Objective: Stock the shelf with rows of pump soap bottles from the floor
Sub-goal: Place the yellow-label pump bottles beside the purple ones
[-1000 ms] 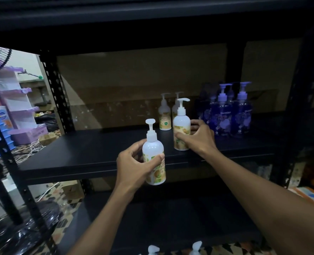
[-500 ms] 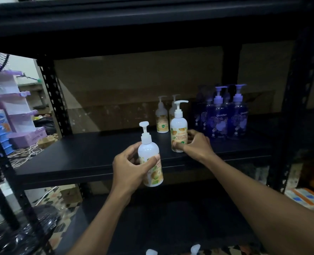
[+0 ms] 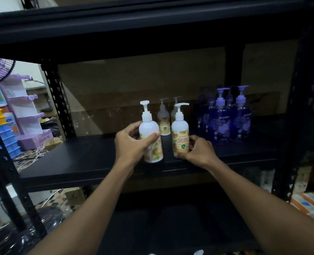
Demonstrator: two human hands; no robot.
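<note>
A person's left forearm (image 3: pixel 90 208) and right forearm (image 3: pixel 253 199), both bare, reach up and forward from the lower corners of the view, drawing together toward the middle. The left hand (image 3: pixel 132 144) grips a white pump soap bottle (image 3: pixel 151 129) upright, thumb laid across its front, fingers (image 3: pixel 132 128) curled round behind. The right hand (image 3: pixel 198 151), just beside it and slightly lower, holds the lower body of a second pump soap bottle (image 3: pixel 180 129), thumb at the base, its fingers curled against the bottle's right side, back of the hand toward the camera.
</note>
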